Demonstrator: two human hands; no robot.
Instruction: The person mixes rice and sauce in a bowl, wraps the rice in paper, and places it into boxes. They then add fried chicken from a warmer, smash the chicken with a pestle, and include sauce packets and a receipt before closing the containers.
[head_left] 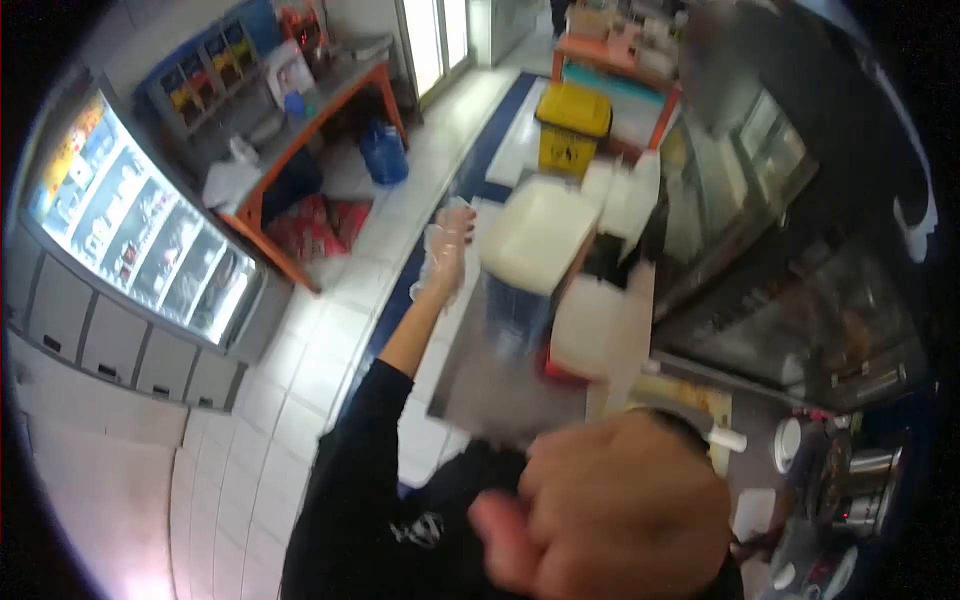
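My left hand [450,248], under a clear, loose film like a plastic glove, was open, its fingers loosely parted; I could see nothing held in it. My right hand [625,505], large and blurred in the foreground, was curled with the thumb out to one side; its palm was hidden, so I cannot tell how closed it was or whether it held anything. Just beside my left fingertips, contact uncertain, stood the tall container [515,305]: bluish, translucent walls, smeared by motion, beneath a broad, cream-white, round-cornered top [540,232]. It stood by the left edge of the grey table [490,395], beyond the near left corner; its contents could not be made out. To its right lay a pale box [590,325] with a red object [565,370] partly hidden below. My right hand covered the table's near right part.
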